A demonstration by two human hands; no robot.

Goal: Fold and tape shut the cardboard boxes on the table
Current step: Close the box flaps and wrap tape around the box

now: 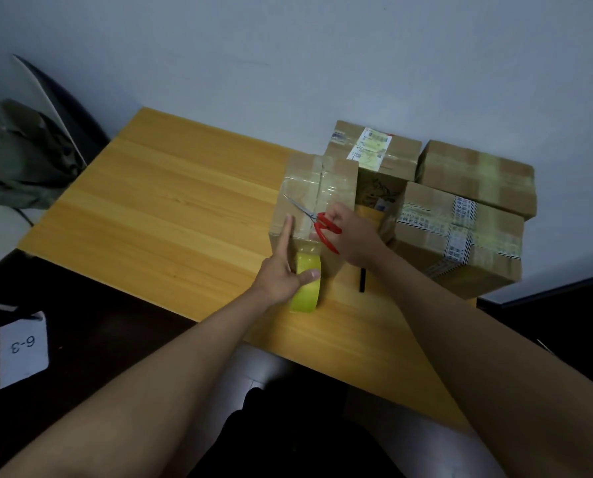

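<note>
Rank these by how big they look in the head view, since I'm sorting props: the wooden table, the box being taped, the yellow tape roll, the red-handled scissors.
1. wooden table
2. box being taped
3 and 4. yellow tape roll and red-handled scissors: too alike to rank.

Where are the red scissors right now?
In the head view, the red scissors are in the right hand, lying over the taped cardboard box just above the yellow tape roll.
</note>
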